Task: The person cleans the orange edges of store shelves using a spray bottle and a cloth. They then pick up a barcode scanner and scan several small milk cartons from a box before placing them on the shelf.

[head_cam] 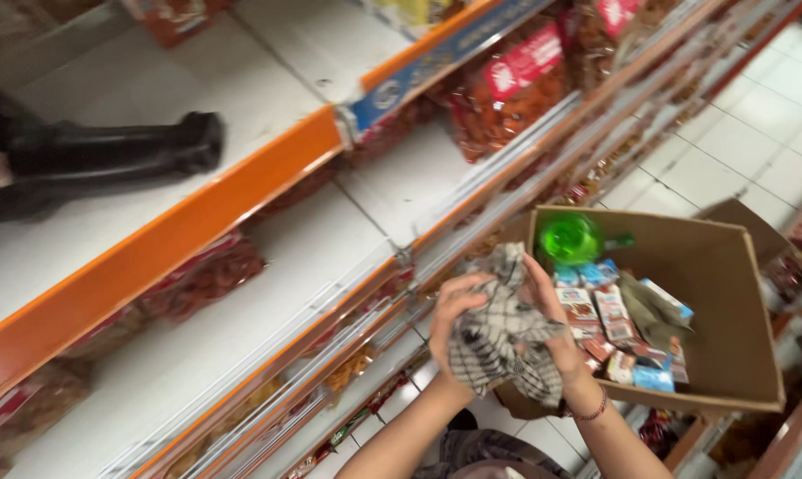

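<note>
Between the shelving and a cardboard box (729, 302), both hands gripped a black-and-white checked cloth (499, 341), bunched into a loose wad. At the cloth's left side, the left hand (454, 306) was curled with its fingers pressed into the fabric; opposite it, the right hand (552, 328) clasped the other side, fingers bent around the folds, a thin red bracelet (593, 411) at its wrist. Neither hand was spread; both were closed on the fabric, which hung partly below them and hid the palms.

Just behind the hands stood the open cardboard box, one flap raised at its far edge. Inside lay small flat packets (609, 324) in red, blue and white, heaped along the near wall, and a green bottle (571, 238) rested at the box's near upper corner, blurred.

To the left ran white store shelves (268, 266) with orange front edges. Bags of reddish-brown snacks (507, 89) occupied the upper tiers, and a long black object (108, 160) lay on the topmost shelf; its kind could not be told. Pale floor tiles (756, 124) showed at the upper right.
</note>
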